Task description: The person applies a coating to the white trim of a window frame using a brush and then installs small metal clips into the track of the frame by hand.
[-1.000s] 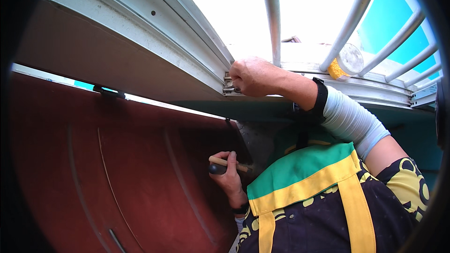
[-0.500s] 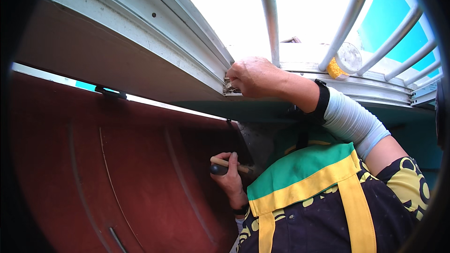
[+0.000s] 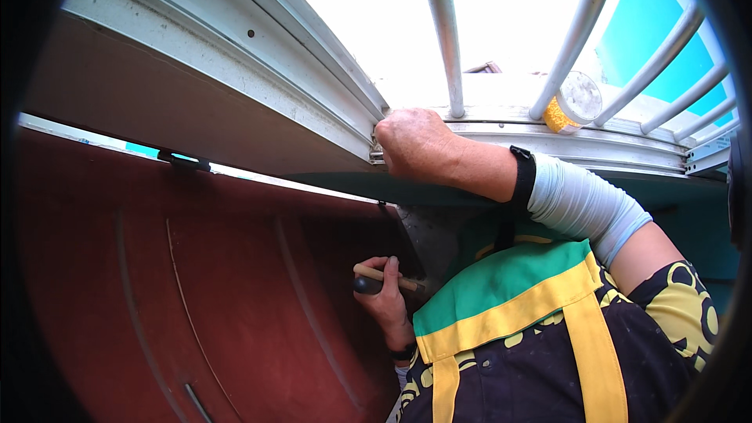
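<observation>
My right hand (image 3: 415,143) is closed at the lower corner of the pale metal window frame (image 3: 290,82), the back of the hand toward me. Its fingertips are hidden, so anything between them cannot be made out. Lower down, beside the apron (image 3: 501,298), my left hand (image 3: 385,303) is wrapped round a light wooden handle (image 3: 368,270). A black rounded handle end (image 3: 366,285) shows in the same grip. The far ends of both handles are dark or hidden, so the kind of tool does not show.
Metal bars (image 3: 443,31) stand across the bright window opening. A clear round tub (image 3: 576,102) with yellow contents sits on the sill among them. A dark red panel (image 3: 227,282) fills the lower left, with a black fitting (image 3: 184,159) on its upper edge.
My right hand has turned at the wrist and dipped slightly, and it now covers more of the frame's corner. My left hand stays almost still with the handles in it.
</observation>
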### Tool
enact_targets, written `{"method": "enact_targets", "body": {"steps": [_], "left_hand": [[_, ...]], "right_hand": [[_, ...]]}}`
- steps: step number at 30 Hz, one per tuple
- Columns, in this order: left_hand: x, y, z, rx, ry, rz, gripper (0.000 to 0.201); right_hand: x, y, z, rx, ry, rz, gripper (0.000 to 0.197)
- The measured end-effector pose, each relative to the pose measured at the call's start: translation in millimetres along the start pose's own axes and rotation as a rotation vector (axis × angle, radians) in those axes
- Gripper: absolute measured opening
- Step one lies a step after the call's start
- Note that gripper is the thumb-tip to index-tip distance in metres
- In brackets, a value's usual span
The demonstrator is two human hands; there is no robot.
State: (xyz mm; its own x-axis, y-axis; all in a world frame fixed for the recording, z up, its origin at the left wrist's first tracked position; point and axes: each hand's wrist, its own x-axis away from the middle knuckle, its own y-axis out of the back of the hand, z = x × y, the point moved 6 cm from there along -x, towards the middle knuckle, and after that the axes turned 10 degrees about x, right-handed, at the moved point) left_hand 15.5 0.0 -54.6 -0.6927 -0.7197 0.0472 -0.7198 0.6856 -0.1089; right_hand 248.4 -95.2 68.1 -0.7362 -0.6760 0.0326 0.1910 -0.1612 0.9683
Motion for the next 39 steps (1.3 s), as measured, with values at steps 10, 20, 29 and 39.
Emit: {"method": "enact_targets", "body": {"steps": [10,20,29,39], "left_hand": [[1,-8,1,-0.017,0.0,0.026,0.017],[0,-9,5,0.002,0.008,0.036,0.017],[1,-15,-1,-0.044,0.01,0.058,0.016],[0,-12,2,-0.007,0.007,0.062,0.017]], "right_hand": [[-11,-21,-21,-0.355,0.06,-0.003,0.014],[26,7,-8,-0.219,0.246,-0.125,0.017],[-2,-7,-6,-0.122,0.049,-0.071,0.017],[38,3,10,-0.158,0.265,-0.092,0.01]]}}
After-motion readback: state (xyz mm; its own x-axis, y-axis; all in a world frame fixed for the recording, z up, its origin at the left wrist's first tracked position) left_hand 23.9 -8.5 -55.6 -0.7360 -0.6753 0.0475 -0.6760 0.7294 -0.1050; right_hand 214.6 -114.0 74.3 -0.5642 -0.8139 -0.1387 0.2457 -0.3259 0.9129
